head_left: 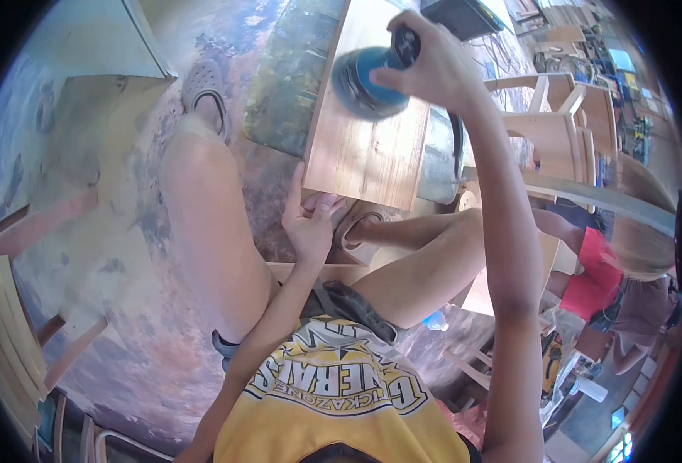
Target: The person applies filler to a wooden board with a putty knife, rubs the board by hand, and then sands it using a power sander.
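**Sander far up the board, left hand at its near edge**

On my feed the board (372, 154) lies flat with its long axis running straight away from the seated person, between the knees. It rests on a dark, paint-streaked worktop (283, 85). The right hand (429, 65) is closed around the top of a blue sander (364, 85), arm stretched out nearly full. The pad sits on the far half of the board, close against its left long edge.

The left hand (310, 220) is much nearer the body. Its fingers are curled over the near left corner of the board, gripping that end. Bare wood lies between the two hands, so the sander is well apart from the holding hand, directly up the board from it.

A clog (206, 89) is planted on the floor to the left. Wooden chairs (565, 116) stand to the right, and another person in a red top (599, 278) sits nearby.
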Demonstrator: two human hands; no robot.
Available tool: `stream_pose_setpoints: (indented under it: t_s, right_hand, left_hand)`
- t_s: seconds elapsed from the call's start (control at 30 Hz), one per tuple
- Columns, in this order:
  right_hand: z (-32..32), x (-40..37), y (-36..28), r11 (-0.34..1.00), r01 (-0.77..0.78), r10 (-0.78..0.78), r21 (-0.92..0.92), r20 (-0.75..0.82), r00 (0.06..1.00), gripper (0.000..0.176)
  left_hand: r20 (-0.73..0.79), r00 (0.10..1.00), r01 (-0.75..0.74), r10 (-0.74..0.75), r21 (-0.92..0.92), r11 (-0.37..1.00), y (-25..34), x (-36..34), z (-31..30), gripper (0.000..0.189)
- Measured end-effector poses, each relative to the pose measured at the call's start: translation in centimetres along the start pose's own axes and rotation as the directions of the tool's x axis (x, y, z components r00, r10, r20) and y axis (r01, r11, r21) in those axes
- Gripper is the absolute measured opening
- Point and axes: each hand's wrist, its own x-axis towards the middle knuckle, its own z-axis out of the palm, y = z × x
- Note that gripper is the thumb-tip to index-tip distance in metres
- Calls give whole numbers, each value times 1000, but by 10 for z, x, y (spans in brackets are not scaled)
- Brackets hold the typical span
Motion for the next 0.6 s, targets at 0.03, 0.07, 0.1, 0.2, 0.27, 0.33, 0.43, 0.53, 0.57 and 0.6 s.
stream_pose_setpoints:
  t_s: [0.03, 0.07, 0.1, 0.2, 0.27, 0.33, 0.43, 0.53, 0.57, 0.6]
  right_hand:
    - [8, -10, 0, 999, 45, -47, -28, -58, 997, 55]
    - [4, -23, -20, 992, -106, 104, -61, -31, 994, 52]
    - [8, -32, -30, 990, -115, 109, -77, -67, 992, 50]
    - [22, -37, -37, 991, -108, 99, -74, -114, 988, 44]
    - [27, -24, -30, 993, -62, 36, -105, -235, 971, 42]
    - [22, -15, -30, 989, -72, 34, -133, -266, 963, 40]
    - [13, -17, -39, 999, -48, 40, -22, -264, 964, 33]
    - [24, -29, -50, 989, -42, 10, -142, -223, 975, 39]
    - [26, -31, -54, 991, -53, 28, -126, -198, 980, 37]
    - [24, -29, -56, 990, -56, 30, -127, -193, 981, 37]
  left_hand:
    - [-8, 1000, -5, 4, -7, 1000, 1, -1, 0, 67]
    - [-13, 1000, 0, 0, -19, 1000, 1, -1, 1, 67]
    - [-18, 1000, 5, -5, -31, 1000, 2, 1, 2, 66]
    - [-21, 993, -111, 113, 56, 992, -2, 3, 1, 66]
    - [-28, 995, -97, 98, 34, 995, -3, 0, 0, 67]
    - [-25, 996, -90, 90, 2, 996, -3, 2, 2, 68]
    - [-33, 994, -101, 100, -20, 995, -4, 2, 2, 66]
    - [-44, 999, -21, 18, -82, 996, -21, 4, -6, 49]
    - [-69, 997, 21, -19, 27, 999, -27, 6, -11, 39]
    - [-99, 993, 71, -58, 139, 988, -34, 5, -15, 29]
